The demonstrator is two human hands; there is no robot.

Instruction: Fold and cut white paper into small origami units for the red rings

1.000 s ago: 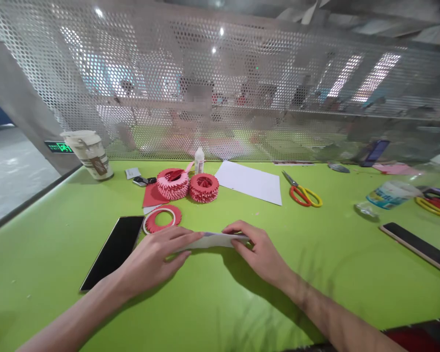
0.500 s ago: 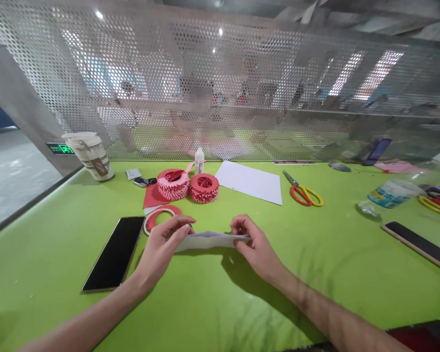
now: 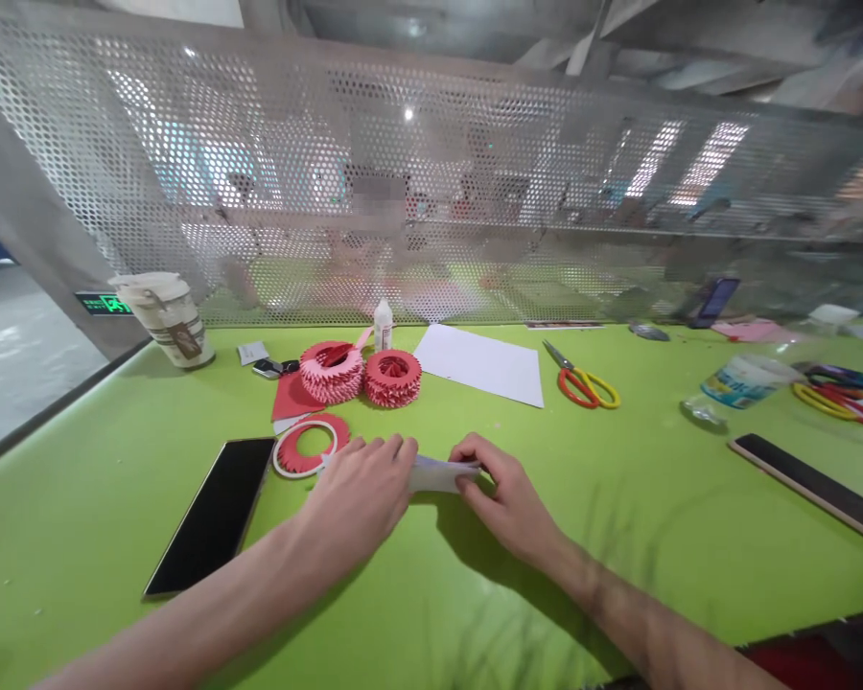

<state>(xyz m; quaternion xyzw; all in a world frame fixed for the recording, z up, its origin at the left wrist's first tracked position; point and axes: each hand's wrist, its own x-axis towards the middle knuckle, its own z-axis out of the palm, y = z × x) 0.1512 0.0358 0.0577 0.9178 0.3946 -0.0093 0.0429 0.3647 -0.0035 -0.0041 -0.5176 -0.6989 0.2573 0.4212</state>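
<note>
A folded strip of white paper (image 3: 435, 474) lies on the green table (image 3: 475, 594) in front of me. My left hand (image 3: 360, 494) lies flat over its left part, fingers pressing down and hiding that end. My right hand (image 3: 507, 494) pinches the strip's right end between thumb and fingers. Only the short stretch of paper between the two hands shows.
A black phone (image 3: 212, 513) lies left of my hands, a red paper ring (image 3: 306, 446) just beyond. Two red folded-paper rings (image 3: 363, 374), a glue bottle (image 3: 383, 324), a white sheet (image 3: 478, 362), scissors (image 3: 582, 383), a cup (image 3: 165, 318) and a second phone (image 3: 809, 484) lie farther off. A perforated metal screen (image 3: 431, 192) backs the table.
My left hand has come down from a raised pinch and slid right along the strip, now flat on it. The hands are closer together and the strip lies on the table.
</note>
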